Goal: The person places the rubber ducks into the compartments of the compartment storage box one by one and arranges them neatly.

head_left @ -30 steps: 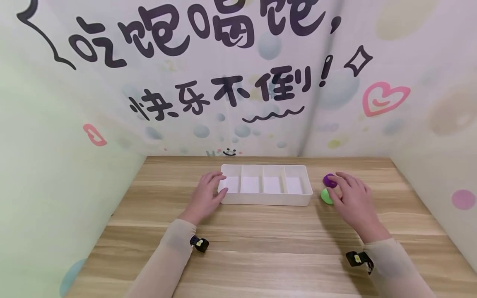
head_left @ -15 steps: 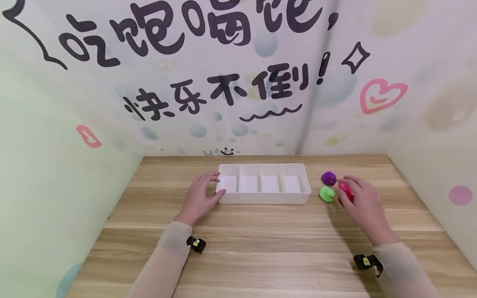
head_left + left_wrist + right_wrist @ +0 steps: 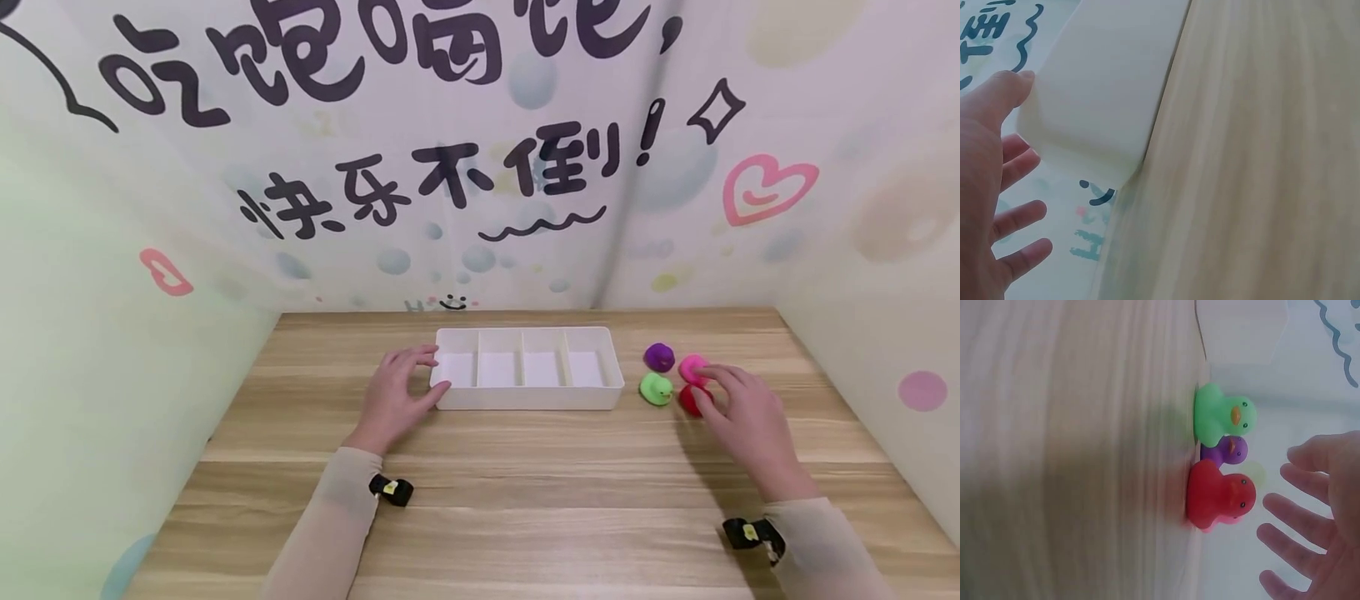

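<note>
A white tray [image 3: 528, 398] with several compartments in a row stands on the table. My left hand [image 3: 393, 398] is at its left end, the thumb by the front corner and the fingertips by the end wall; in the left wrist view the other fingers spread loosely. Right of the tray are small rubber ducks: purple [image 3: 659, 357], green [image 3: 656, 389], pink [image 3: 692, 368] and red [image 3: 690, 401]. My right hand [image 3: 753, 421] hovers beside the pink and red ones, partly covering them in the head view. In the right wrist view its fingers are apart from the ducks, holding nothing.
The wooden table [image 3: 517, 500] meets a printed back wall [image 3: 525, 275] just behind the tray. Side walls rise at left and right. Each wrist wears a black strap with a small camera [image 3: 393, 490].
My right hand has moved right, from over the purple and green ducks to by the pink and red ones, which now show. The left hand stays at the tray's end.
</note>
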A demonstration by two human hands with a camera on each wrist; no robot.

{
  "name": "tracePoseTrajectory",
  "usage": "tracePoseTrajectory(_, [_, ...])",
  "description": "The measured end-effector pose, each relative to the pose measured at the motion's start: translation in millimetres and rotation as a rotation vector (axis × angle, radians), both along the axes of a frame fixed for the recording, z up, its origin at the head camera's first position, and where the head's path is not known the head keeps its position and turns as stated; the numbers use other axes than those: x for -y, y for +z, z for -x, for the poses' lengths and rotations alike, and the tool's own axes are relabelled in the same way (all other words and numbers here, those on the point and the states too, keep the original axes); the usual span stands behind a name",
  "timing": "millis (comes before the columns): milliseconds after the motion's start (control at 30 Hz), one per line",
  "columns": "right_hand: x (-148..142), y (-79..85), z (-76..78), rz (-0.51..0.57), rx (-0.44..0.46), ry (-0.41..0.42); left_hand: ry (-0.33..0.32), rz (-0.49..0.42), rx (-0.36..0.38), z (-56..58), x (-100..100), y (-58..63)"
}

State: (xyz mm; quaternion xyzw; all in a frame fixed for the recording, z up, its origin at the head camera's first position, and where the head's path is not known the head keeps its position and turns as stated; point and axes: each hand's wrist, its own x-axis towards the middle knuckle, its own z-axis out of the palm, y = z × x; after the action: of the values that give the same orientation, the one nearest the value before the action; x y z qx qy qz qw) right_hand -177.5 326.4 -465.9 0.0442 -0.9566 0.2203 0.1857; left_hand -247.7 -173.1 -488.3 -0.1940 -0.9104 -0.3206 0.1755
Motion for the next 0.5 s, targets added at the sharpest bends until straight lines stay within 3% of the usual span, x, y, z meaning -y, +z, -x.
tracePoseTrajectory(500, [-9.3,2.9,-2.2,-0.032,0.065,-0.028,-0.014,-0.017,-0.027,-0.8,-1.2,1.0])
